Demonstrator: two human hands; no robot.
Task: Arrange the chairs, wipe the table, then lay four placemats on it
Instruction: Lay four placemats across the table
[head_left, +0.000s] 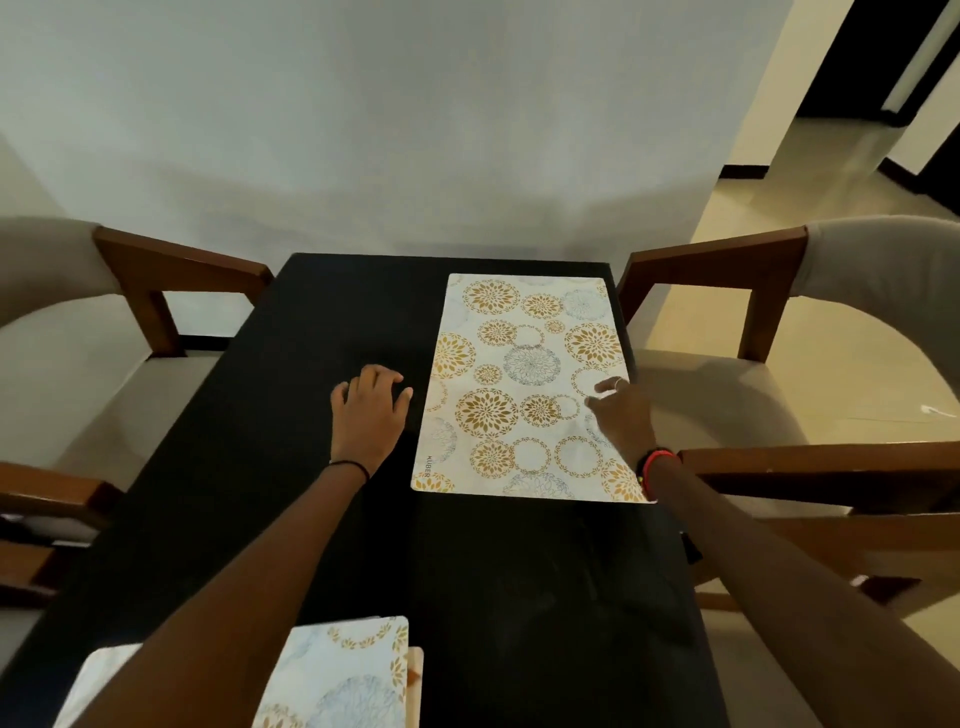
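So from where I'm standing, one placemat (524, 384) is down flat on the black desk (291, 374), on the far right side, its long edge running along the desk's right edge, right in front of the right chair (727, 395). That makes sense: each mat should face a seat, and this one lines up with that chair nicely.

The right hand (621, 415) rests on the mat's right edge, fingers stretched out and loose, not curled round anything. To me it looks like squaring the mat up against the desk edge rather than picking it up (I can't see any pinch on the rim, but the angle's not great). The left hand (370, 410) sits on bare desk just beside the mat's left edge, relaxed, holding nothing. My guess is it's just there for balance while leaning across.

The other mats are a stack of placemats (343, 670) at the near left corner, partly under the left forearm, kept close so the next one is an easy grab. How many are in it I can't tell.

The left chair (78, 374) is tucked up to the desk too, with no mat in front of it yet, so I'd call the laying step barely begun: one placed, the others to go.
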